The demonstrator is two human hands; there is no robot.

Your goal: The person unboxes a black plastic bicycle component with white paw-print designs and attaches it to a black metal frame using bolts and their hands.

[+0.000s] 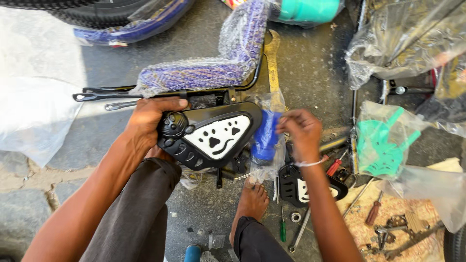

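Black plastic chain cover (208,138), white paw prints on its face, sits braced on the knee, left hand (148,121) clamped over its upper end to steady it. Right hand (302,130) pinches the clear wrapping on a blue part (265,136) just beside the cover's tip.

The grey concrete floor (310,73) carries a patterned mat (393,213) at the right with a red-handled screwdriver (374,212) on it. A green-handled screwdriver (282,228), a wrench (299,234), a nut (296,217) and crumpled clear plastic sheeting (34,97) lie directly on the concrete.
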